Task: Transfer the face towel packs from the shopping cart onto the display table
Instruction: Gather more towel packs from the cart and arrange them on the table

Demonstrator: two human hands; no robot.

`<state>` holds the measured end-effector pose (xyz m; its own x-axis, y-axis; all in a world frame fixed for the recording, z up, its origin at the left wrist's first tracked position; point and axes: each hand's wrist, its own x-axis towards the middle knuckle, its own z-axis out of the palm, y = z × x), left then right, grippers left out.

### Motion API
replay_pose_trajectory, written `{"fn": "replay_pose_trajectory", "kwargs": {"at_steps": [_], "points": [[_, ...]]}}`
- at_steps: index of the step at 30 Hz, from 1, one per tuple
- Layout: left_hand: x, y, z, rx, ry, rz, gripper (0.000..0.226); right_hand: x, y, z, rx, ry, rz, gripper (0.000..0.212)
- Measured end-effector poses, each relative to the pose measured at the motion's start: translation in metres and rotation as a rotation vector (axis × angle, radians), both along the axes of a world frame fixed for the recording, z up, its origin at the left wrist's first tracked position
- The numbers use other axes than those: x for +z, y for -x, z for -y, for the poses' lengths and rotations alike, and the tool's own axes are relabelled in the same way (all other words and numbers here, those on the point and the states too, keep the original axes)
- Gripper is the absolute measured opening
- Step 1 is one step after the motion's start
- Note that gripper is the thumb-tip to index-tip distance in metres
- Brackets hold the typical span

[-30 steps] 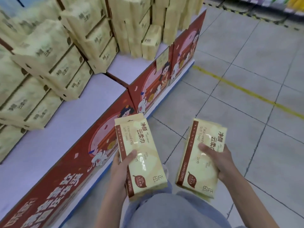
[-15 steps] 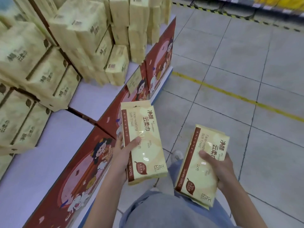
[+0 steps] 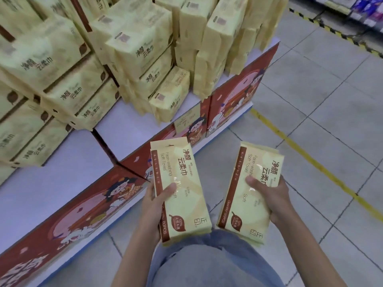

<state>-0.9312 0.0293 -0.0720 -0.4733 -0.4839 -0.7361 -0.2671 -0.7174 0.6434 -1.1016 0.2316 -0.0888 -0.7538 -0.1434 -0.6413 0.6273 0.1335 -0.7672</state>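
Moved: the display has drawn nearer and fills more of the view than a second ago; both grips look unchanged.
Left hand: wrapped round the left pack, thumb across its printed front, fingers hidden behind.
Right hand: clasps the right pack the same way, thumb on the front.
Packs: both in the air before the waist, apart from each other, just short of the table's edge. Whether either hand holds a second pack behind the first, I cannot tell.
Tabletop: pale bare strip just left of the left pack, in front of the stacks.
Cart: not in view.
Doing it well: probably set the left pack down first since it is nearer. Lay it flat on the bare strip, label matching the neighbours, and slide it up snug. Avoid nudging the leaning upright packs near the corner.
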Motion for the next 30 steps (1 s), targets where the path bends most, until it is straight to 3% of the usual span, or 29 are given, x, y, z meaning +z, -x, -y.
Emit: {"fn": "replay_pose_trajectory", "kwargs": {"at_steps": [6, 12, 16, 21, 26, 30], "points": [[-0.010, 0.036, 0.026, 0.141, -0.019, 0.005, 0.070, -0.010, 0.067, 0.061, 0.214, -0.011, -0.048, 0.062], [-0.007, 0.078, 0.071, 0.308, -0.007, -0.023, 0.068, 0.008, 0.134, 0.147, 0.456, -0.031, -0.225, 0.091], [-0.004, 0.088, 0.090, 0.426, -0.012, -0.065, 0.058, 0.034, 0.161, 0.202, 0.685, -0.040, -0.508, 0.095], [0.002, 0.092, 0.099, 0.521, 0.019, -0.049, 0.057, 0.053, 0.186, 0.264, 1.062, -0.112, -0.841, 0.124], [0.003, 0.097, 0.094, 0.634, 0.019, -0.078, 0.060, 0.059, 0.200, 0.315, 1.487, -0.156, -1.186, 0.127], [0.004, 0.110, 0.084, 0.753, -0.025, -0.089, 0.066, 0.054, 0.210, 0.342, 1.702, -0.212, -1.471, 0.126]]}}
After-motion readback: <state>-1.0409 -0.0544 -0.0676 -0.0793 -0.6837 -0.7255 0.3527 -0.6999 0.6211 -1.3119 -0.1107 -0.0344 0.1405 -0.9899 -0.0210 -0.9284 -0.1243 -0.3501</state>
